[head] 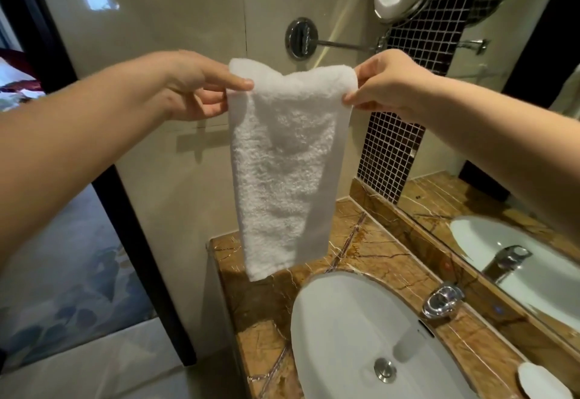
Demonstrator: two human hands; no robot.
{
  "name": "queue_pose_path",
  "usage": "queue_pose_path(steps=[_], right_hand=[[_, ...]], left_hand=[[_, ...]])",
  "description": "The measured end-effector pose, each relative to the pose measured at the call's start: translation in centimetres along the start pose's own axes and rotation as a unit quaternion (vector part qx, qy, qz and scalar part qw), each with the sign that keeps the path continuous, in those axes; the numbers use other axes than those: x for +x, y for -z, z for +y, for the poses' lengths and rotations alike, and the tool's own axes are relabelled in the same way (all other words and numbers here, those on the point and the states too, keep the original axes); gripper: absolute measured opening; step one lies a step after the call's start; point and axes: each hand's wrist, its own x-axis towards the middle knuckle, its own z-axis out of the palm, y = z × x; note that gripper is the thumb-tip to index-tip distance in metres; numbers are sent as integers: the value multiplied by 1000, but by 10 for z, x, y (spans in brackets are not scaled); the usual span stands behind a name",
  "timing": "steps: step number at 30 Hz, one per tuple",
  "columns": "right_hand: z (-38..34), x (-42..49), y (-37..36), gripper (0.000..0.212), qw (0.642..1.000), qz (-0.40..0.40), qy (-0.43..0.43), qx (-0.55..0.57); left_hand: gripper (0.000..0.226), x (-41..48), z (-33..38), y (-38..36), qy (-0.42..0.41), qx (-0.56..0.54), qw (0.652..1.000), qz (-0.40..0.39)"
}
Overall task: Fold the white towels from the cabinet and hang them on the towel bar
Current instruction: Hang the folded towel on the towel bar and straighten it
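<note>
Towel bar [209, 125] prob. behind towel [284, 163]

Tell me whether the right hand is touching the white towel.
Touching. The head view shows the right hand pinching an upper corner of the white towel.

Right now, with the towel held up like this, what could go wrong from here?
The left grip and right grip pinch only the top corners of the white towel, so a slip could drop it. Its lower end hangs close over the marble counter beside the sink, where it may pick up water if lowered. The mirror arm on the wall behind might catch the cloth.
</note>
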Motion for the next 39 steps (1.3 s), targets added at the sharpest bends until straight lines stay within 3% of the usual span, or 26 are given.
queue_pose_path(steps=[6, 9, 14, 17, 24, 30, 33, 39], right_hand=[[-11, 21, -1, 9, 998, 38, 12, 53], [-17, 32, -2, 3, 997, 49, 16, 57], [-28, 51, -7, 9, 993, 81, 36, 74], [-33, 65, -12, 6, 992, 80, 51, 81], [-42, 104, -11, 4, 988, 95, 75, 98], [-54, 140, 3, 6, 986, 116, 103, 67], [-58, 154, 7, 4, 983, 132, 112, 54], [-65, 177, 15, 4, 981, 142, 118, 63]], left_hand=[[35, 20, 14, 17, -67, 45, 997, -2], [27, 34, 23, 26, -107, 85, 991, 5], [13, 57, 37, 36, -243, 201, 948, 34], [13, 69, 42, 41, -280, 255, 924, 51], [9, 104, 59, 55, -240, 244, 938, 47], [13, 134, 80, 55, -308, 258, 914, 59], [28, 149, 91, 53, -317, 250, 913, 59], [12, 172, 106, 54, -315, 230, 920, 40]])
